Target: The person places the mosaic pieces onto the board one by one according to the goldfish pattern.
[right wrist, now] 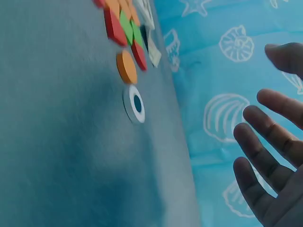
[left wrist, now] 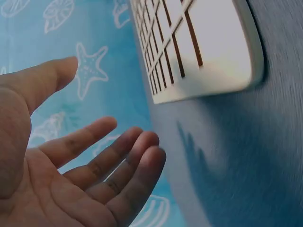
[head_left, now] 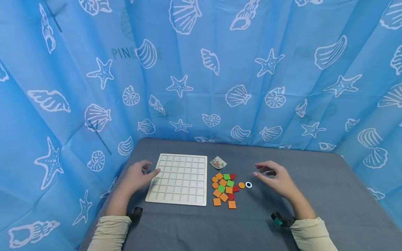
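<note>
A cream grid board [head_left: 179,179] with square recesses lies on the left part of the table. My left hand [head_left: 138,177] hovers at its left edge, fingers relaxed and holding nothing; in the left wrist view the palm [left wrist: 57,194] faces the camera. To the board's right lies a cluster of flat orange, green and red pieces [head_left: 223,182], some square, some rounded. Beside it are an orange disc [head_left: 241,185] and a white ring-shaped piece with a dark centre [head_left: 248,184]. My right hand [head_left: 274,177] hangs right of these, loosely bent, holding nothing.
A small paper card [head_left: 218,162] with a printed pixel pattern lies behind the pieces, slightly curled. Grey cloth covers the table [head_left: 314,188]. A blue curtain [head_left: 194,69] with white shell prints hangs behind the table and along its sides.
</note>
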Tool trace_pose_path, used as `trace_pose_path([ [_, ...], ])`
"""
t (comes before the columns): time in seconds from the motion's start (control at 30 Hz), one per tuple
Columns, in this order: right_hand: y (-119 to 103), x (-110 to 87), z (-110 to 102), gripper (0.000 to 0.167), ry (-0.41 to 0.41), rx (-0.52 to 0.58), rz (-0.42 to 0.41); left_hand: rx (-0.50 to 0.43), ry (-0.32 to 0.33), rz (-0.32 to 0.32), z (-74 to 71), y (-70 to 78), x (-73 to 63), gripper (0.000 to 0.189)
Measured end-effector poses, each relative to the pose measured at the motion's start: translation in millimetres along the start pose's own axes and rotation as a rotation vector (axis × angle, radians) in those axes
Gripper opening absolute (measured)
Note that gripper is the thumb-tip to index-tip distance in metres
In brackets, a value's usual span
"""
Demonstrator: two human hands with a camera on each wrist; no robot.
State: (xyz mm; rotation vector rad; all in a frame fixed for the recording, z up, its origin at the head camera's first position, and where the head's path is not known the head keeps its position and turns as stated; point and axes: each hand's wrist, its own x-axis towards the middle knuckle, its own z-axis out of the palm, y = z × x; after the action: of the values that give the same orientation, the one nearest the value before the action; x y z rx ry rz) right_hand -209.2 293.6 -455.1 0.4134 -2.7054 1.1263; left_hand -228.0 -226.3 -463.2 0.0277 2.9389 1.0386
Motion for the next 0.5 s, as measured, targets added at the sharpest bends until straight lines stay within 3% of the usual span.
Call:
trace_pose_path([
  [0.1, -1.2, 0.0, 6.5, 0.033, -0.024, 0.063, 0.015, -0.085, -0.005, -0.037, 4.6, -3.9, 2.7, 0.063],
  [0.3, -6.5, 1.6, 20.8, 0.035, -0.052, 0.102, 0.022, -0.159, -0.021, -0.126, 14.3, -10.3, 12.8, 0.05],
  [0.5, -1.4, 6.4, 36.7, 0.036, -0.072, 0.134, 0.026, -0.275, -0.047, -0.179, 20.0, -8.9, 23.4, 0.05],
])
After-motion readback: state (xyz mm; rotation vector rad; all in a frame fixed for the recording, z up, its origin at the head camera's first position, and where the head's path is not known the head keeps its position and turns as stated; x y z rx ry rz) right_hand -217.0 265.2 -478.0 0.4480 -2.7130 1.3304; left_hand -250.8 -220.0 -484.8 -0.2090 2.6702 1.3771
